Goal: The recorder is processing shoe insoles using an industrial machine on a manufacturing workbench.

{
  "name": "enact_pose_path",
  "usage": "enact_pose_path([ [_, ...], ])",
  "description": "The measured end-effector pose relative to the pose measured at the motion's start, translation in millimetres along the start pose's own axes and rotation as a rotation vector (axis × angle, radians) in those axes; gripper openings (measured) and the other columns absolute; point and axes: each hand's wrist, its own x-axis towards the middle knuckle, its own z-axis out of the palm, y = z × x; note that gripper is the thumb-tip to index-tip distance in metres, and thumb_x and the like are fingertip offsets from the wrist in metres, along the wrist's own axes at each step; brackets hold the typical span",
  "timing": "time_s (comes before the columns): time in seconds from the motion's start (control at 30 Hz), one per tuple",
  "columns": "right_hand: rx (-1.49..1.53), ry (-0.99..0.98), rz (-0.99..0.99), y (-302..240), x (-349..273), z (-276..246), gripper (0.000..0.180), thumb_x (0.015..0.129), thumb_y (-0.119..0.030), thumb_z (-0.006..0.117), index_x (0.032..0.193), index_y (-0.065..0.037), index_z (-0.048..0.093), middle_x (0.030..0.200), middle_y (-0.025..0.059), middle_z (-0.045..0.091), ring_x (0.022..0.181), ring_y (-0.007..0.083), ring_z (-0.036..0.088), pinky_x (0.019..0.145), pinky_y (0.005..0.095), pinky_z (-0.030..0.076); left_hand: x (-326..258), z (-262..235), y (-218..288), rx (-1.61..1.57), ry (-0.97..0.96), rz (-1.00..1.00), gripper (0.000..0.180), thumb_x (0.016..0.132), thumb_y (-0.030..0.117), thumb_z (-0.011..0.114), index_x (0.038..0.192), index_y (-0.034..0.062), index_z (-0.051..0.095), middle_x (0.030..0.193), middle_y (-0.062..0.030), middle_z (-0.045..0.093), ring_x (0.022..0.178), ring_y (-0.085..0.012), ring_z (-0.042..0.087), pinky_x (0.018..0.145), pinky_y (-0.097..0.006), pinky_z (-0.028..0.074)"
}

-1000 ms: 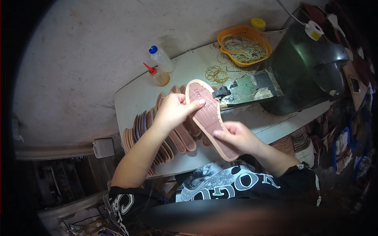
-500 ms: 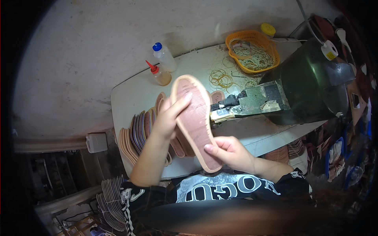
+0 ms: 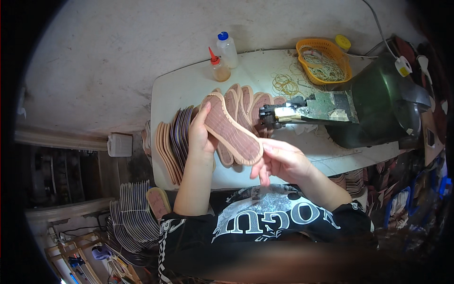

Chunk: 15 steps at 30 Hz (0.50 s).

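Observation:
A pinkish-brown insole (image 3: pixel 231 125) with a beige bound edge and stitched lines is held slanting above the table. My left hand (image 3: pixel 201 135) grips its upper left end, the thumb lying on the face. At the lower right end my right hand (image 3: pixel 286 161) pinches the edge, thumb on top and the other fingers loosely spread below. Behind the held piece, more insoles (image 3: pixel 246 98) lie overlapping on the table. To their right is the head of a green sewing machine (image 3: pixel 326 108), with a lit spot near its needle end.
A row of upright insoles (image 3: pixel 166 149) stands at the table's left. Two squeeze bottles, one red-tipped (image 3: pixel 220 71) and one blue-capped (image 3: pixel 228 51), stand at the back. An orange basket (image 3: pixel 302 59) holds pale bands beside loose yellow bands (image 3: pixel 284 85). Stacked insoles (image 3: pixel 130 213) sit lower left.
The held insole has tilted further, its lower end swinging right and up. My right hand's fingers have loosened beneath it. The view has shifted, showing more of the insoles behind.

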Motion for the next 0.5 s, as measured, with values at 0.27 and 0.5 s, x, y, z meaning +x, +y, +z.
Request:
enact_pose_path([
  [0.27, -0.001, -0.037, -0.102, 4.5, 7.8, 18.1, 0.058, 0.102, -0.033, 0.038, 0.148, -0.006, 0.017, 0.094, 0.0230, 0.063, 0.078, 0.0241, 0.066, 0.072, 0.0335, 0.052, -14.1, -3.8, 6.3, 0.022, 0.034, -0.041, 0.037, 0.092, 0.024, 0.057, 0.118, -0.0023, 0.055, 0.113, -0.0149, 0.061, 0.104, -0.0253, 0.060, 0.090, -0.038, 0.049],
  [0.5, -0.273, -0.058, -0.201, 14.0, 14.8, 28.9, 0.054, 0.100, -0.028, 0.045, 0.145, -0.004, 0.025, 0.094, 0.0201, 0.064, 0.078, 0.0210, 0.066, 0.074, 0.0317, 0.052, -13.0, -13.5, 4.8, -0.030, -0.033, -0.076, 0.038, 0.092, 0.024, 0.056, 0.120, -0.0025, 0.053, 0.114, -0.0152, 0.061, 0.105, -0.0252, 0.060, 0.092, -0.038, 0.048],
])
